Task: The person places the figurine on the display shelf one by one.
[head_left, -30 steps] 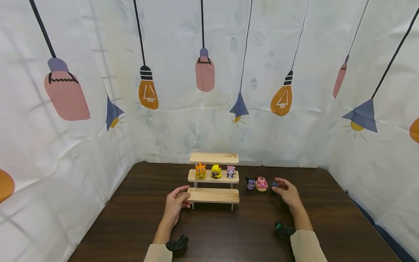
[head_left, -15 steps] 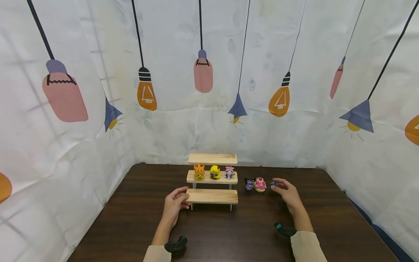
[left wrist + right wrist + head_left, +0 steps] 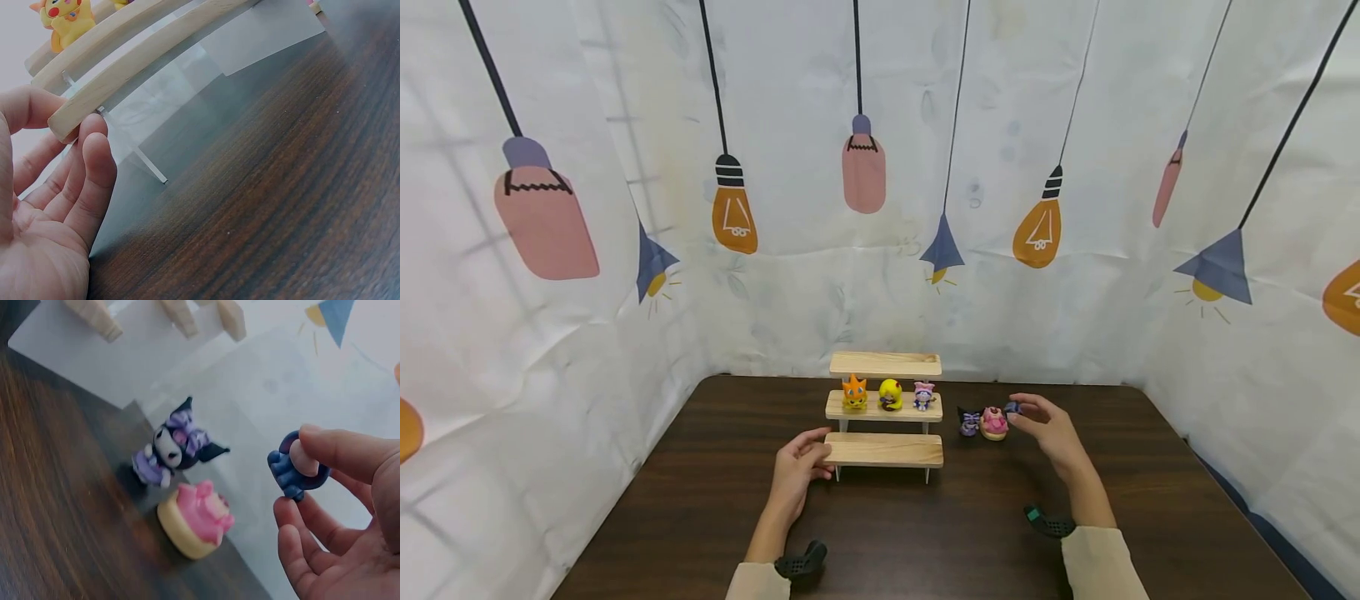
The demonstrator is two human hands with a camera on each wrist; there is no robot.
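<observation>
My left hand [image 3: 795, 475] grips the left end of the lowest board of a three-tier wooden display stand [image 3: 886, 450]. In the left wrist view, the thumb and fingers [image 3: 97, 159] close on that board's end [image 3: 81, 112]. My right hand [image 3: 1051, 433] pinches a small blue figurine [image 3: 286, 474] between thumb and fingertips, held up off the table in the right wrist view. Beside it stand a black-and-purple figurine with pointed ears [image 3: 165, 450] and a pink figurine on a cream base [image 3: 199, 515]. Part of the blue figurine is hidden by the thumb.
On the middle board stand an orange-eared yellow figurine [image 3: 854, 393], a yellow-haired figurine [image 3: 891, 395] and a pink-and-purple one [image 3: 923, 396]. The top board [image 3: 885, 364] bears nothing. A patterned curtain [image 3: 805, 283] hangs behind the dark wooden table [image 3: 700, 467].
My right hand has lifted the blue figurine from the table and moved slightly left, towards the pink figurine. My left hand keeps its grip on the stand; the view has shifted a little.
</observation>
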